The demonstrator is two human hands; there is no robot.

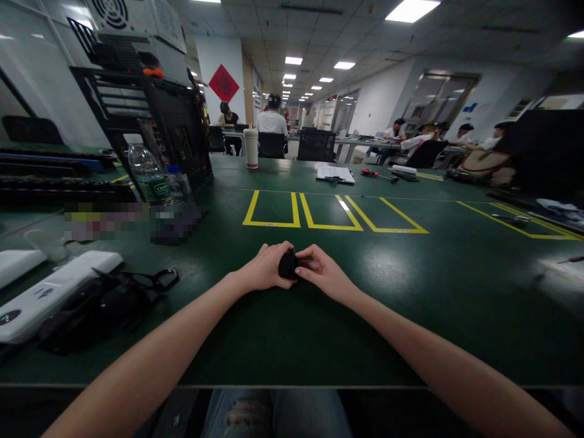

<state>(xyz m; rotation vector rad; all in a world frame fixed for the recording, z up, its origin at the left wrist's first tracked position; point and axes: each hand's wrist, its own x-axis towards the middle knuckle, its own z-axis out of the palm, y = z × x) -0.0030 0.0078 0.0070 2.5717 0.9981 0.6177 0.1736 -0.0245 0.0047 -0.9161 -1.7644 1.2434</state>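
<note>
Over the near middle of the green counter (292, 340), the left hand (267, 267) grasps a small black object (286, 266), while the right hand (326, 277) has its fingers (309, 252) at the object's right edge; whether they pinch it is unclear. Farther off lie three yellow tape outlines (272, 224), then a clipboard (335, 173) with a red-handled screwdriver (369, 173) to its right and a white cup (250, 149) standing to its left. At left, a clear bottle (149, 176) stands beside a black rack (171, 131); nearer lies a long white device (59, 298). People sit at far tables.
</note>
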